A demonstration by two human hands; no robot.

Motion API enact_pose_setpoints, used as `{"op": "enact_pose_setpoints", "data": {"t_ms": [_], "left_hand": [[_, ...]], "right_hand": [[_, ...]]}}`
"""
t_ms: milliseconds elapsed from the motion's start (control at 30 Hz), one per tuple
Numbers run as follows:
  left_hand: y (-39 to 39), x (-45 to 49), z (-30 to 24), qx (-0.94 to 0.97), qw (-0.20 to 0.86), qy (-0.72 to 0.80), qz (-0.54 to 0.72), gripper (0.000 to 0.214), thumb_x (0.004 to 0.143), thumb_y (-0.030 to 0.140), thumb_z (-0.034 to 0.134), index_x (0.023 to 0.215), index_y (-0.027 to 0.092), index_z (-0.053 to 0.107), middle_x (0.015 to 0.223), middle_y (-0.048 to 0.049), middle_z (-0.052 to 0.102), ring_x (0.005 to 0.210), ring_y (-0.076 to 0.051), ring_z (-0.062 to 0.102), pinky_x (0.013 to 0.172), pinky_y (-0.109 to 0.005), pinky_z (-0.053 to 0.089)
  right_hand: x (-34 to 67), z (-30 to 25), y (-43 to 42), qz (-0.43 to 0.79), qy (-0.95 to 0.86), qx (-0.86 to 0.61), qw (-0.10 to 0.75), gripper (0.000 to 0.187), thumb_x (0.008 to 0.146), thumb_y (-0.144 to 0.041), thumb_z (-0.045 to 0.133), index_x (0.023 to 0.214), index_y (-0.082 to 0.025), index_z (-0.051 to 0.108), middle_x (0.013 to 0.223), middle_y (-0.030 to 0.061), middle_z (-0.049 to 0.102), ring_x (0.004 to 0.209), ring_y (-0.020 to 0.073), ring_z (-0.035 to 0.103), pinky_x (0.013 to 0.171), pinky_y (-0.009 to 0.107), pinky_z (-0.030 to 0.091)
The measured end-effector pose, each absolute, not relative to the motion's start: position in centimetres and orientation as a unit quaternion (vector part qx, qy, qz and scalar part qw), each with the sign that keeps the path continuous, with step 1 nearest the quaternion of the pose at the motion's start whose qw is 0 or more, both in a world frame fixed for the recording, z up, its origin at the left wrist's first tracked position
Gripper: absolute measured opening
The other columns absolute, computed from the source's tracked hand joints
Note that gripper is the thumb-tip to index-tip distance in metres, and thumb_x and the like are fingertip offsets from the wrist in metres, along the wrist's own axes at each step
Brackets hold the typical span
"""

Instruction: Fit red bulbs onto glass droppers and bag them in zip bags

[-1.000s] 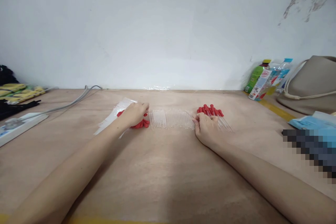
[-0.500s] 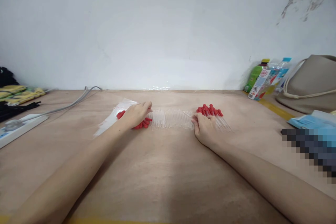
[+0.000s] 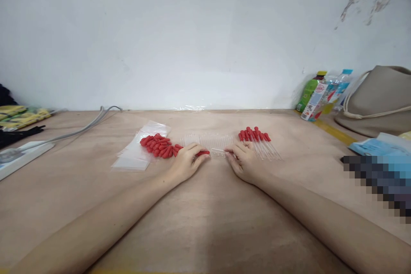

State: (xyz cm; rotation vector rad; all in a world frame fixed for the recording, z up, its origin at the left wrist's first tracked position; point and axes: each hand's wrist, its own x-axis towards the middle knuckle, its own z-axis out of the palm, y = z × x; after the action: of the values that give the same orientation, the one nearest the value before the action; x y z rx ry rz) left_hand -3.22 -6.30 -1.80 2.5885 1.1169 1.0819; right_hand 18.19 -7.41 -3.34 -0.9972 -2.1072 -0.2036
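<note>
Between thumb and fingers my left hand (image 3: 186,162) pinches a red rubber dropper bulb (image 3: 203,153), its end pointing right. Facing it, my right hand (image 3: 243,160) pinches a thin clear glass dropper tube (image 3: 218,150), whose end points left, a small gap from the bulb. Behind both hands lies a row of clear tubes (image 3: 212,139), partly hidden by the fingers. A pile of red bulbs (image 3: 157,144) rests left of my left hand, partly on clear plastic bags (image 3: 131,154). Beyond my right hand lie several droppers with red bulbs fitted (image 3: 253,134).
On the left are a power strip (image 3: 27,158) with a grey cable (image 3: 86,128) and yellow-green packs (image 3: 24,115). Bottles (image 3: 310,94), a carton (image 3: 314,102), a beige bag (image 3: 379,98) and a blue packet (image 3: 382,150) stand or lie on the right. A wall rises behind the table.
My left hand has moved right and nearer from the bulb pile, bringing a red bulb with it. The tube in my right hand has come lower, its end now facing the bulb.
</note>
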Motion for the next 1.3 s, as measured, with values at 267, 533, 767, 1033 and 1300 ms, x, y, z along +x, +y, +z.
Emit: {"op": "enact_pose_setpoints", "data": {"t_ms": [267, 533, 767, 1033, 1300], "left_hand": [[-6.5, -3.0, -1.6, 0.858, 0.045, 0.36, 0.364, 0.014, 0.084, 0.028, 0.05, 0.086, 0.017, 0.06, 0.081, -0.0039, 0.063, 0.078, -0.016, 0.057, 0.072, -0.03, 0.045], [-6.8, -3.2, -1.5, 0.871, 0.092, 0.32, 0.361, 0.015, 0.086, 0.023, 0.046, 0.087, 0.017, 0.06, 0.082, -0.0036, 0.063, 0.076, -0.014, 0.058, 0.069, -0.026, 0.046], [-6.8, -3.3, -1.8, 0.907, 0.099, 0.282, 0.295, 0.017, 0.088, 0.023, 0.044, 0.088, 0.016, 0.06, 0.082, -0.0038, 0.062, 0.078, -0.013, 0.057, 0.071, -0.023, 0.045], [-6.7, -3.2, -2.0, 0.913, 0.078, 0.289, 0.278, 0.017, 0.085, 0.028, 0.048, 0.091, 0.016, 0.059, 0.082, -0.0044, 0.062, 0.076, -0.014, 0.057, 0.068, -0.023, 0.045], [-6.5, -3.3, -2.4, 0.918, 0.068, 0.266, 0.287, 0.017, 0.084, 0.028, 0.05, 0.089, 0.015, 0.059, 0.078, -0.0038, 0.061, 0.072, -0.013, 0.057, 0.065, -0.022, 0.044]], "right_hand": [[18.1, -3.4, -7.7, -0.085, -0.848, -0.378, 0.362, 0.021, 0.088, -0.023, 0.038, 0.085, -0.017, 0.058, 0.077, 0.0025, 0.064, 0.068, 0.0114, 0.053, 0.078, 0.031, 0.026], [18.6, -3.3, -7.6, -0.008, -0.859, -0.374, 0.349, 0.02, 0.088, -0.026, 0.042, 0.084, -0.019, 0.06, 0.075, 0.0004, 0.063, 0.066, 0.0105, 0.052, 0.077, 0.031, 0.022], [19.3, -2.8, -7.5, 0.009, -0.883, -0.358, 0.303, 0.019, 0.087, -0.025, 0.044, 0.085, -0.021, 0.062, 0.075, -0.0008, 0.063, 0.066, 0.0101, 0.051, 0.077, 0.03, 0.02], [18.6, -2.5, -8.4, -0.049, -0.88, -0.372, 0.291, 0.026, 0.088, -0.025, 0.038, 0.082, -0.019, 0.062, 0.074, 0.0019, 0.064, 0.066, 0.0117, 0.051, 0.071, 0.03, 0.021], [17.4, -2.5, -8.6, -0.023, -0.88, -0.391, 0.269, 0.029, 0.089, -0.025, 0.035, 0.069, -0.016, 0.055, 0.063, -0.0003, 0.059, 0.055, 0.0098, 0.044, 0.07, 0.029, 0.025]]}}
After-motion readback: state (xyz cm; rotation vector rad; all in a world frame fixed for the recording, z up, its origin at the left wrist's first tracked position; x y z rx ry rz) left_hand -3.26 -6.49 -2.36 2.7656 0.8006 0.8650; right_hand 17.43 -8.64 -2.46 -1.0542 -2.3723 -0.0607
